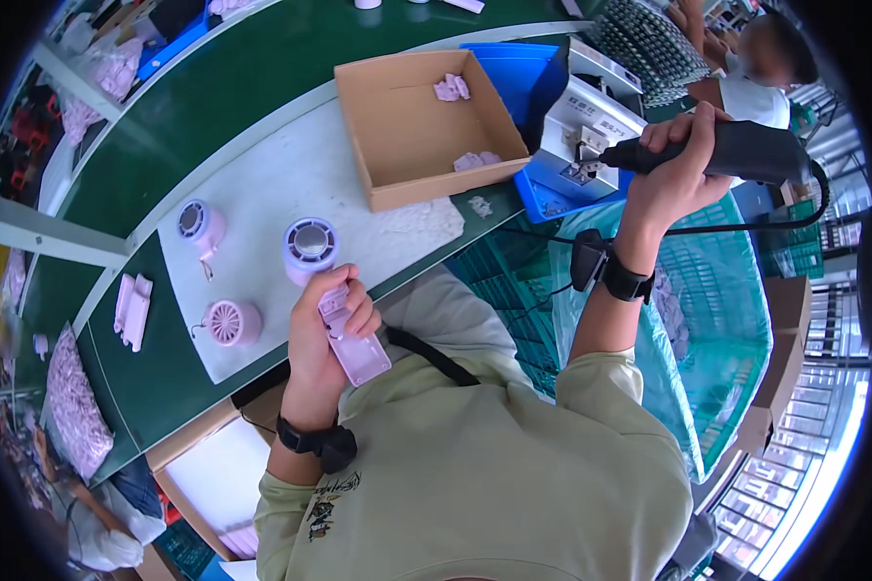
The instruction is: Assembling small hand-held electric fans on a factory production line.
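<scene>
My left hand (326, 320) is closed around the handle of a lilac handheld fan (312, 254). The fan's round head points away from me, and its open handle shell comes out below my fingers toward my body. In my right hand (681, 174) is a black electric screwdriver (758, 153), held level, its cable looping back past my wrist. Its tip is at the metal outlet of a white screw feeder (579, 121); whether a screw sits on the tip is too small to tell. Two more lilac fan heads (202, 225) lie on the pale mat left of my left hand.
A cardboard box (368, 131) with a few lilac pieces stands at the mat's far side, beside a blue bin (535, 189) under the feeder. Lilac handle shells (133, 310) and a bag of parts (76, 402) lie left. A lined green crate (746, 320) stands right. Co-workers sit nearby.
</scene>
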The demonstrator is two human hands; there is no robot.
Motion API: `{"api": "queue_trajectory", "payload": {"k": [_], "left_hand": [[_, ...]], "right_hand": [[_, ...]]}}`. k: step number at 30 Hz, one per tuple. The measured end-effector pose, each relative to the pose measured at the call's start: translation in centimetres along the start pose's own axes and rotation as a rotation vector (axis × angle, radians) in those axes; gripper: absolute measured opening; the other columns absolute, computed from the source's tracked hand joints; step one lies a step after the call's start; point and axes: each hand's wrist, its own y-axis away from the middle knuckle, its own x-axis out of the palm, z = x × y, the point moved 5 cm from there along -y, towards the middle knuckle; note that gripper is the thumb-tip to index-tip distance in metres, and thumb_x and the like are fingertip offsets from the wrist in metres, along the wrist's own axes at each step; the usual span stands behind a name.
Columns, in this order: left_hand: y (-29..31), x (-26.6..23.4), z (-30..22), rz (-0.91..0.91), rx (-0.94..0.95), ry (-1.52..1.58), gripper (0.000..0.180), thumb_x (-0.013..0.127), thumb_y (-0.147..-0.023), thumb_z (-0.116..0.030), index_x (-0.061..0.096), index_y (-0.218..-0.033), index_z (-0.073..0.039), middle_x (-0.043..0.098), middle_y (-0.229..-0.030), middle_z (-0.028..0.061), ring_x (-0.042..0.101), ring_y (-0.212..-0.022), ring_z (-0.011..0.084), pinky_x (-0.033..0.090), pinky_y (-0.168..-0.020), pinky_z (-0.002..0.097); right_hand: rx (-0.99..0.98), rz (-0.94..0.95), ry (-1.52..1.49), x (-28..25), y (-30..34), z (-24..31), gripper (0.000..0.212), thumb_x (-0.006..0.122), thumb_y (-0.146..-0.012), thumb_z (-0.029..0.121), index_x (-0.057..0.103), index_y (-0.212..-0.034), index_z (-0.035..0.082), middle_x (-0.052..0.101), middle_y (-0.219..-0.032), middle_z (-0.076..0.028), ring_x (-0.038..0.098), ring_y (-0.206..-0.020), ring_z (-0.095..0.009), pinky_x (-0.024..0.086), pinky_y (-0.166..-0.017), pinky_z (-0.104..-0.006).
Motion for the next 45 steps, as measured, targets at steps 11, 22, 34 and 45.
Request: {"api": "queue_trajectory", "payload": {"k": [11, 22, 34, 45], "left_hand": [[-0.3, 1.3, 0.9, -0.071, 0.053, -0.155, 0.018, 0.056, -0.087, -0.018, 0.057, -0.095, -0.001, 0.049, -0.064, 0.0037, 0.04, -0.047, 0.0107, 0.032, -0.049, 0.0257], [-0.5, 4.2, 2.1, 0.028, -0.001, -0.22, 0.027, 0.061, -0.089, -0.023, 0.058, -0.098, 0.002, 0.052, -0.066, 0.0059, 0.043, -0.047, 0.0124, 0.035, -0.049, 0.0272], [-1.2, 6.0, 3.2, 0.06, -0.054, -0.067, 0.029, 0.063, -0.088, -0.024, 0.06, -0.096, 0.004, 0.053, -0.071, 0.0069, 0.046, -0.048, 0.0131, 0.036, -0.047, 0.0268], [-0.7, 6.4, 3.1, 0.071, -0.011, -0.064, 0.026, 0.062, -0.087, -0.022, 0.06, -0.093, 0.003, 0.053, -0.07, 0.0067, 0.048, -0.048, 0.0136, 0.036, -0.045, 0.0262]], "right_hand": [[-0.041, -0.006, 0.318, -1.3, 0.5, -2.4, 0.012, 0.061, -0.09, 0.007, 0.054, -0.098, 0.0, 0.05, -0.06, -0.004, 0.045, -0.044, -0.01, 0.037, -0.044, -0.025], [0.393, 0.097, -0.074, 1.9, 4.1, 2.8, 0.015, 0.054, -0.095, 0.014, 0.055, -0.104, 0.002, 0.039, -0.059, 0.002, 0.032, -0.041, -0.007, 0.03, -0.041, -0.0234], [0.531, 0.381, -0.571, 9.4, 11.1, 6.2, 0.02, 0.043, -0.097, 0.024, 0.049, -0.105, 0.006, 0.034, -0.056, 0.003, 0.028, -0.039, -0.006, 0.027, -0.036, -0.0226], [0.56, 0.344, -0.502, 9.8, 11.6, 6.0, 0.018, 0.045, -0.096, 0.025, 0.044, -0.102, 0.009, 0.034, -0.053, 0.001, 0.029, -0.036, -0.009, 0.03, -0.034, -0.0251]]}}
